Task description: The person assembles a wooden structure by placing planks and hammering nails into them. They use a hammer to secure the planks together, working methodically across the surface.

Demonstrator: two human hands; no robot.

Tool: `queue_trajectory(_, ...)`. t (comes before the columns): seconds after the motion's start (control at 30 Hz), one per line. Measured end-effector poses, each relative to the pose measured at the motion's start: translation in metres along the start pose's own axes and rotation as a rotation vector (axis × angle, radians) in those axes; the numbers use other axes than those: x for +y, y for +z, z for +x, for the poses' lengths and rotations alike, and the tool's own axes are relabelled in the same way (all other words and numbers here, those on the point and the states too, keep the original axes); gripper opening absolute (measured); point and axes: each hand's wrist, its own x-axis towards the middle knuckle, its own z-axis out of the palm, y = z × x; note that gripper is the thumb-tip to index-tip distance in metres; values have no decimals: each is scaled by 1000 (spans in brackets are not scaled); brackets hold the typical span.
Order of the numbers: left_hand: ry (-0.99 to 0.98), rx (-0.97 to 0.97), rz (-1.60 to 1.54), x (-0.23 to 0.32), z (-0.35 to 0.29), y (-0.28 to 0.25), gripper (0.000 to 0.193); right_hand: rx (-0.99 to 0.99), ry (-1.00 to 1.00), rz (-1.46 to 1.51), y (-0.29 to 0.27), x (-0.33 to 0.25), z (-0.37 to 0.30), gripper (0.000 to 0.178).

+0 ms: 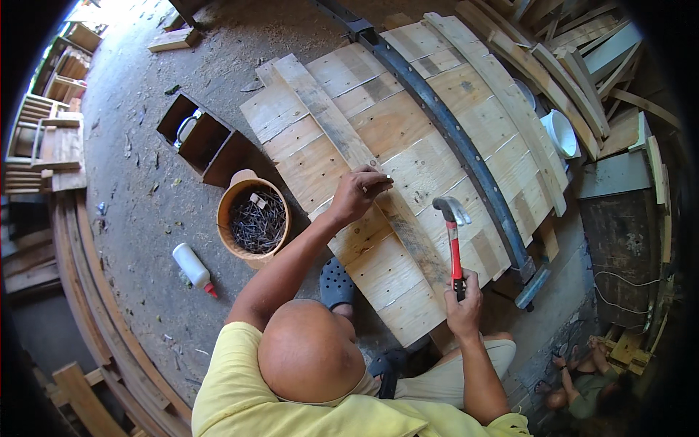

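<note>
My left hand is closed in a pinch over a long wooden batten lying across a panel of joined boards. A tiny bright spot shows at its fingertips; what it holds is too small to name. My right hand grips the red and black handle of a claw hammer, whose metal head is over the panel, right of the batten. A blue-grey metal bar clamp spans the panel, and a second batten lies along its right side.
Left of the panel stand an orange-tan bucket of loose nails and a dark wooden box. A white bottle with a red cap lies on the floor. Scrap wood and a white bucket are right. Another person sits lower right.
</note>
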Motion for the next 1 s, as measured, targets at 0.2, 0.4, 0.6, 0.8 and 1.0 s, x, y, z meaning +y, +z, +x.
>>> queue_trajectory(0.2, 2, 32, 28, -1, -3, 3, 11, -181, 131, 192, -2, -51, 8, 39)
queue_trajectory(0.4, 66, 107, 8, -6, -7, 10, 13, -167, 3, 35, 4, -68, 22, 38)
queue_trajectory(0.6, 139, 119, -7, -12, -15, 6, 13, -142, -38, -22, 2, -100, 29, 36)
queue_trajectory(0.8, 182, 131, 83, -4, -13, 12, 16, -135, -86, -108, 0, -107, 35, 36)
queue_trajectory(1.0, 198, 138, 100, -11, -13, 17, 19, -197, -71, -254, -1, -109, 42, 36)
